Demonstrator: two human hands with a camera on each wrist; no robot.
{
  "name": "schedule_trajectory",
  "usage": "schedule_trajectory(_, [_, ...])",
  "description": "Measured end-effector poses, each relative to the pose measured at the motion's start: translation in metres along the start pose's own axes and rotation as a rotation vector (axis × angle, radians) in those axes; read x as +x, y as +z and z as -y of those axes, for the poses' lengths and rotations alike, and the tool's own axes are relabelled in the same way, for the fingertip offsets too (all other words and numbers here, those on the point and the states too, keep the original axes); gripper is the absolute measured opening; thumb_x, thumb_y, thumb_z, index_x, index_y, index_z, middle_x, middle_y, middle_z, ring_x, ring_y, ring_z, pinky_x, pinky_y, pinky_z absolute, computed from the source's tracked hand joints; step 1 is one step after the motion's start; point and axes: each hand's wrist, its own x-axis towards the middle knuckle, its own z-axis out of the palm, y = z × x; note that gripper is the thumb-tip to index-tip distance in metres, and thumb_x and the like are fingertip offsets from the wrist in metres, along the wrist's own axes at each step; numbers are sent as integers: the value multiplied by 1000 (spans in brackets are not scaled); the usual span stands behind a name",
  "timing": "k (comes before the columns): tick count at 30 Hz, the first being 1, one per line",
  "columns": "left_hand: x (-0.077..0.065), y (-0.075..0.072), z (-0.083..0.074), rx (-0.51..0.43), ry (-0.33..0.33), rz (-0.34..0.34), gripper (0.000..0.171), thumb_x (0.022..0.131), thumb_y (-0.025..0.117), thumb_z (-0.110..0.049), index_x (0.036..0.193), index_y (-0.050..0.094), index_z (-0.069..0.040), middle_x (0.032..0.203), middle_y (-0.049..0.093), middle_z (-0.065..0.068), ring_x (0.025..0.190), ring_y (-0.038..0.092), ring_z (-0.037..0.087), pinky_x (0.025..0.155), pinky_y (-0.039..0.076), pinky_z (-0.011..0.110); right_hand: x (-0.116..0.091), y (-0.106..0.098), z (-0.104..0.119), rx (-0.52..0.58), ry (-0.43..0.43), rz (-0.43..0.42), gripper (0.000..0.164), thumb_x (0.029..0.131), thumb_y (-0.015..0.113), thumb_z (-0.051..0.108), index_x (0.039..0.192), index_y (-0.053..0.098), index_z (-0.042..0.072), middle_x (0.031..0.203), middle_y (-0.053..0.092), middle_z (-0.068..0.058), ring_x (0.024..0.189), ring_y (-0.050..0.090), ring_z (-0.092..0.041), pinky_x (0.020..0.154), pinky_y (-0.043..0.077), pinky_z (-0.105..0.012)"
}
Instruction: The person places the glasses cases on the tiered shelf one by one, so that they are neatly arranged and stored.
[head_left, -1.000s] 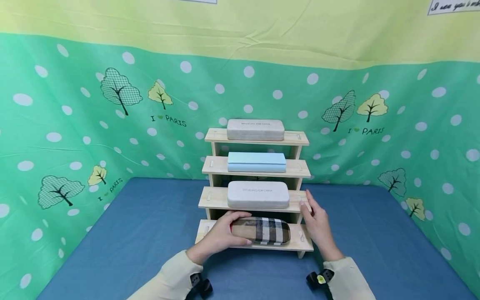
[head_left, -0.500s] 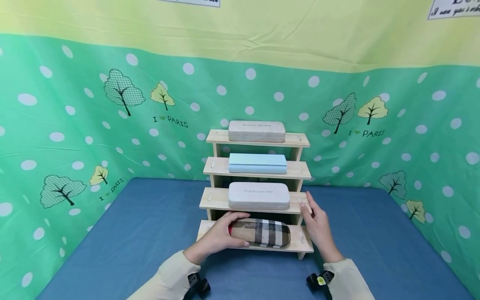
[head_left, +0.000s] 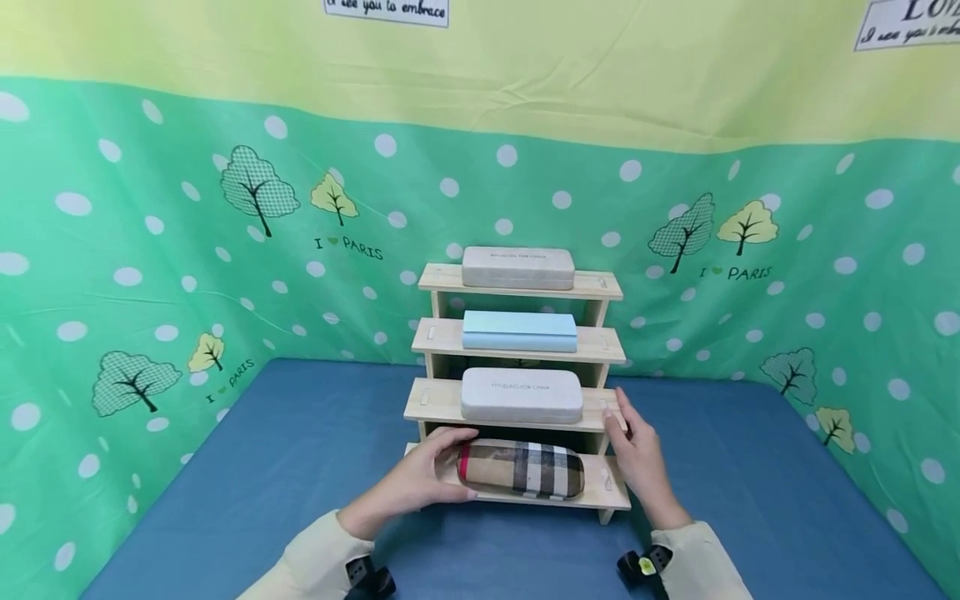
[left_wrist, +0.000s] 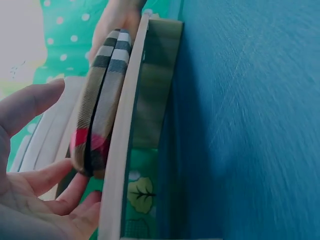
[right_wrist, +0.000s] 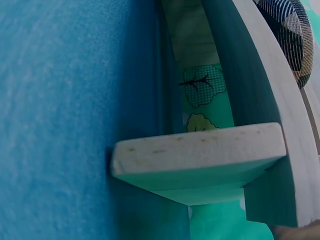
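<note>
A plaid glasses case in tan, black and white with a red stripe lies on the lowest step of a wooden stepped stand. My left hand is at the case's left end, thumb and fingers spread around it. The left wrist view shows the thumb well apart from the case; fingertips are close to its end, and whether they touch is unclear. My right hand holds the right end of the second step from the bottom, thumb on its front. In the right wrist view that hand is mostly hidden.
Further up the stand sit a white case, a light blue case and a greyish case, one per step. The stand rests on a blue-covered table. A green and yellow printed curtain hangs behind and at both sides.
My left hand has loosened from the plaid case and drawn back left, uncovering its red-striped end. The right hand stays on the stand. The head view has shifted slightly.
</note>
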Motion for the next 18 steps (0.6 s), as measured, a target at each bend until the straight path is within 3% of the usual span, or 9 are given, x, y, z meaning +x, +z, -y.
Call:
schedule_trajectory(5, [-10, -13, -2, 40, -62, -6, 71, 75, 79, -21, 136, 47, -3, 135, 46, 12, 127, 41, 32, 104, 28, 54, 3, -1, 0, -49, -10, 12, 59, 100, 44, 32, 147, 27, 0, 147, 31, -23, 132, 36, -37, 99, 37, -46])
schedule_trajectory(9, [-18, -28, -4, 64, -69, 59, 66, 80, 75, -24, 136, 47, -4, 136, 46, 12, 127, 40, 33, 103, 28, 55, 5, -4, -3, -116, -41, 7, 59, 100, 45, 31, 145, 29, -2, 141, 39, -26, 127, 42, -38, 95, 41, -50])
schedule_trajectory(10, [-20, -33, -5, 67, -64, 79, 64, 81, 73, -24, 136, 47, -4, 136, 46, 12, 127, 39, 34, 102, 29, 56, 5, -5, -3, -130, -49, 13, 59, 100, 45, 31, 145, 29, -2, 133, 47, -30, 119, 49, -39, 90, 46, -48])
schedule_trajectory(12, [-23, -42, -7, 66, -57, 109, 60, 84, 70, -24, 136, 47, -4, 137, 46, 14, 128, 39, 35, 103, 28, 56, 6, -8, -3, -146, -63, 30, 59, 100, 45, 31, 145, 29, -2, 125, 52, -32, 117, 50, -39, 88, 46, -48])
schedule_trajectory(16, [-27, -59, -9, 86, -44, 114, 50, 89, 65, -22, 134, 49, -5, 136, 48, 16, 128, 39, 35, 104, 28, 57, 7, -17, -5, -169, -75, 94, 60, 101, 41, 33, 146, 26, -2, 133, 47, -30, 123, 45, -41, 94, 42, -50])
schedule_trajectory(18, [-27, -67, -9, 112, -35, 101, 47, 91, 63, -22, 133, 50, -5, 135, 49, 16, 127, 40, 35, 104, 28, 57, 6, -23, -7, -180, -68, 120, 60, 102, 38, 35, 148, 23, 0, 147, 29, -25, 132, 31, -43, 101, 32, -55])
